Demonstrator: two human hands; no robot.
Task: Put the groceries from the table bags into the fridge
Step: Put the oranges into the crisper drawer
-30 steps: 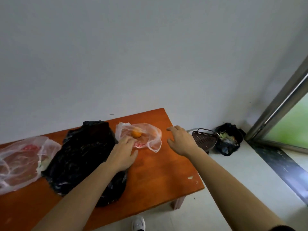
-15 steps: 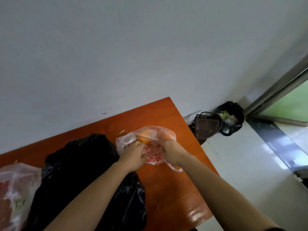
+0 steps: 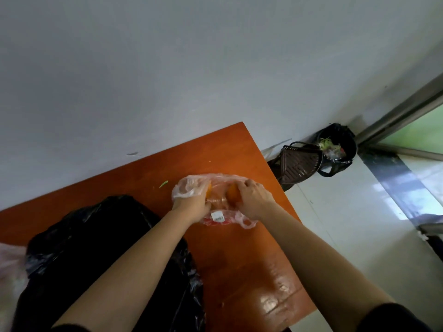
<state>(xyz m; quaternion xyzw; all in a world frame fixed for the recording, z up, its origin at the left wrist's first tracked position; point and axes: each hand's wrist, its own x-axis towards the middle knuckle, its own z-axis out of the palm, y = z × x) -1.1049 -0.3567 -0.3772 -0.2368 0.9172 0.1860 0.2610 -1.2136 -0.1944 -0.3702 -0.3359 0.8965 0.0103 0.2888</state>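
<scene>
A thin clear plastic bag (image 3: 189, 185) with a white price label lies on the orange wooden table (image 3: 239, 149). Inside it show two orange fruits, one (image 3: 232, 194) under my right hand and one (image 3: 209, 190) by my left. My left hand (image 3: 191, 206) grips the bag's left side, fingers curled into the plastic. My right hand (image 3: 253, 198) grips the bag's right side over the orange fruit. The fridge is not in view.
A large black plastic bag (image 3: 96, 248) covers the table's left part under my left arm. Another pale clear bag (image 3: 9, 264) shows at the left edge. On the floor right of the table stand a brown basket (image 3: 299, 166) and a black rubbish bag (image 3: 338, 144).
Both hands went from resting near the clear bag to gripping it at both sides. My view has tilted and moved closer to the table.
</scene>
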